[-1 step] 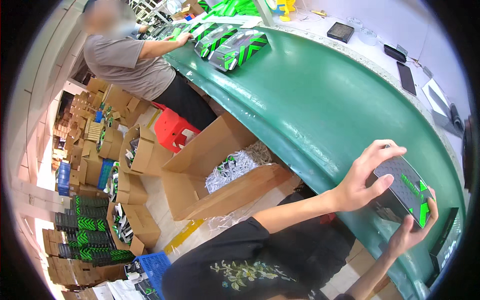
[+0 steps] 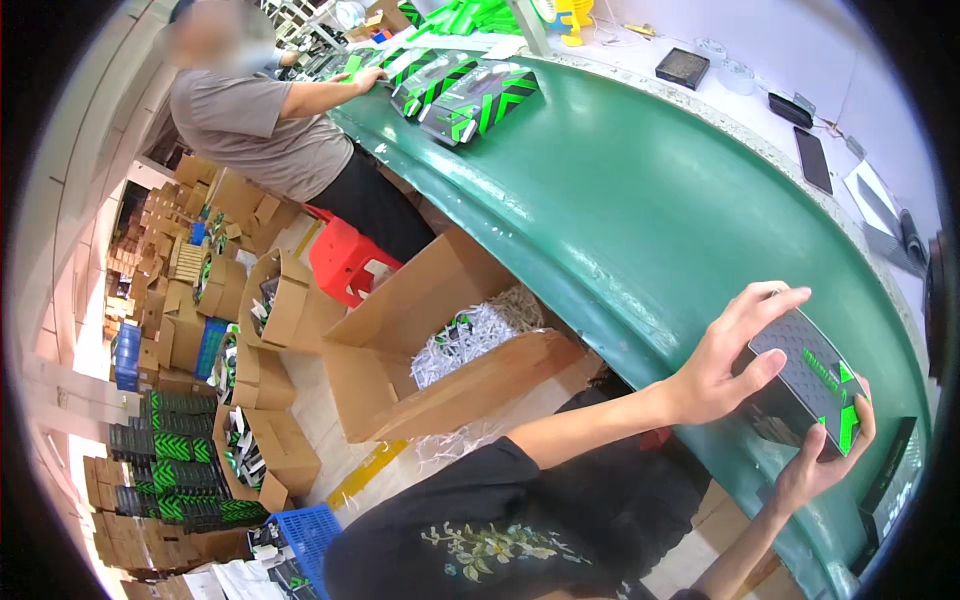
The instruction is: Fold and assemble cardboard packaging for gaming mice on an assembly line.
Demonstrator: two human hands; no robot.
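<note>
A black box with bright green printing is held in both hands just above the green work surface at the right. The fingers and thumb of my left hand are bent around its far-left end. Its near-right end, with a green chevron, is gripped between the thumb and fingers of my right hand. The underside of the box is hidden. Beside my right hand, a dark flat piece lies at the right edge of the surface.
Black-and-green boxes lie along the green table, where a co-worker stands. An open carton with shredded paper, a red stool, and a blue crate are at the left. A phone rests on the white ledge.
</note>
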